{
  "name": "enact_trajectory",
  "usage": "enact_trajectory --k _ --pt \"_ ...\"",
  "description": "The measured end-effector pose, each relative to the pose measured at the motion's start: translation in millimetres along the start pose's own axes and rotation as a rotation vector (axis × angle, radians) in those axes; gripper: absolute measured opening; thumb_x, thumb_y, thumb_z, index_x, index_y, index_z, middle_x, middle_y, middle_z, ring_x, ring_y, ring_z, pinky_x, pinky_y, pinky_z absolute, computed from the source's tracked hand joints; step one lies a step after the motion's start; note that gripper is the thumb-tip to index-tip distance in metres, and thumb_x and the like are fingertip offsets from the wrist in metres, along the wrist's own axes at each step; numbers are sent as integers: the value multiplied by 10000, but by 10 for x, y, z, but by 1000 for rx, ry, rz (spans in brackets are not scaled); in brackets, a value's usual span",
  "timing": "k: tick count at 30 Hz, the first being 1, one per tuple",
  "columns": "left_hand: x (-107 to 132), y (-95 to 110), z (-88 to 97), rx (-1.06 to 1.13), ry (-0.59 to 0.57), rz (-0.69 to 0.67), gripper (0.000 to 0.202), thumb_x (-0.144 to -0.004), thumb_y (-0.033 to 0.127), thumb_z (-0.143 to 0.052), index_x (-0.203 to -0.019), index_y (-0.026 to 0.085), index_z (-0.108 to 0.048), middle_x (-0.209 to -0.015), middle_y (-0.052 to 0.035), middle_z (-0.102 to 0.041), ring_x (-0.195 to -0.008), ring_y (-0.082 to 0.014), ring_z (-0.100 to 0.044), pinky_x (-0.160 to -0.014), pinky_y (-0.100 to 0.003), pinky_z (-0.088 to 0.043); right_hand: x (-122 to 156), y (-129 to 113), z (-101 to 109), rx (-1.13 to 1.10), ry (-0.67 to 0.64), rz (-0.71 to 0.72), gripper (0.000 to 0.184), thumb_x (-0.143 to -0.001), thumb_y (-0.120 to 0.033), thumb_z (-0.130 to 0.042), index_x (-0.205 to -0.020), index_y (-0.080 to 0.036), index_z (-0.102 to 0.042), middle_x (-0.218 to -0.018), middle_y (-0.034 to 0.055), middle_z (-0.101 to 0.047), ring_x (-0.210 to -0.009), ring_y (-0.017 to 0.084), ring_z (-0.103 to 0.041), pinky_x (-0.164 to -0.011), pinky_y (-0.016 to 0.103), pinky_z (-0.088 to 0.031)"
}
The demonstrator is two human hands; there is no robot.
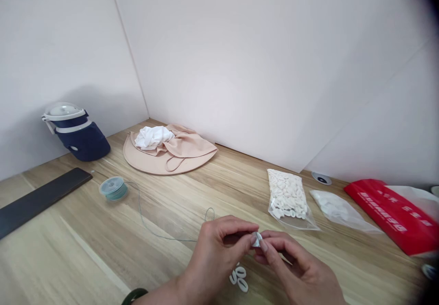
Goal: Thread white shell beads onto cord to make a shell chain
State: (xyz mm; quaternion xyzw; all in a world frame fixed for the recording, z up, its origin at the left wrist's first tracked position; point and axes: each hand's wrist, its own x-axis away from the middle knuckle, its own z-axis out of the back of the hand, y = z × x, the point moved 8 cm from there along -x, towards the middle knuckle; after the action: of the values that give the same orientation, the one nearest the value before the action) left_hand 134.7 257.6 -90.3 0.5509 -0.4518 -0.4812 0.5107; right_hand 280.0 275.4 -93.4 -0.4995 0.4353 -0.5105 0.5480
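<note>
My left hand and my right hand meet over the table, fingertips pinched on one small white shell between them. A thin grey-green cord runs from a spool on the left across the wood to my left hand, and a loop of it stands up behind the knuckles. Where the cord ends at the shell is hidden by my fingers. Several loose white shells with dark slits lie on the table below my hands.
A clear bag of white shells lies right of centre, beside a white plastic bag and a red packet. Behind are a pink hat with white cloth and a blue container. A dark strip lies left.
</note>
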Motion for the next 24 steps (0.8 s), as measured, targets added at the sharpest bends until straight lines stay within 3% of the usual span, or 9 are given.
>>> enact_trajectory --k 5,12,17,21,24 --pt "12 18 21 -111 0 13 96 -770 166 -668 -794 187 -759 -758 -30 -723 -703 -137 -659 -631 -174 -490 29 -45 -37 46 -20 57 211 -678 -435 -707 -591 -242 -702 -812 22 -679 -744 152 -649 -644 129 -544" --pt "40 114 -15 -333 -83 -110 153 -865 200 -564 -853 172 -714 -775 -12 -722 -712 -106 -652 -648 -140 -453 26 103 -64 -24 -37 -109 270 -656 -504 -716 -679 -235 -698 -748 13 -678 -657 171 -645 -568 211 -586" --pt "84 96 -72 -430 -168 -178 183 -910 208 -485 -931 173 -664 -805 -17 -705 -720 -105 -641 -664 -150 -435 10 124 -71 -10 -51 -102 290 -645 -511 -722 -656 -223 -690 -768 20 -657 -661 174 -627 -549 224 -589" --pt "99 49 -75 -443 -183 -139 181 -934 250 -435 -956 187 -603 -802 -10 -692 -698 -107 -631 -634 -163 -430 8 160 -69 18 -51 -114 353 -652 -534 -702 -562 -196 -656 -903 53 -635 -703 189 -624 -485 223 -566" --pt "95 15 -58 -440 -163 -88 169 -941 277 -416 -936 197 -565 -786 -4 -675 -682 -114 -624 -616 -178 -432 10 178 -86 13 -66 -128 339 -661 -533 -694 -593 -203 -655 -859 49 -647 -707 194 -618 -466 224 -552"
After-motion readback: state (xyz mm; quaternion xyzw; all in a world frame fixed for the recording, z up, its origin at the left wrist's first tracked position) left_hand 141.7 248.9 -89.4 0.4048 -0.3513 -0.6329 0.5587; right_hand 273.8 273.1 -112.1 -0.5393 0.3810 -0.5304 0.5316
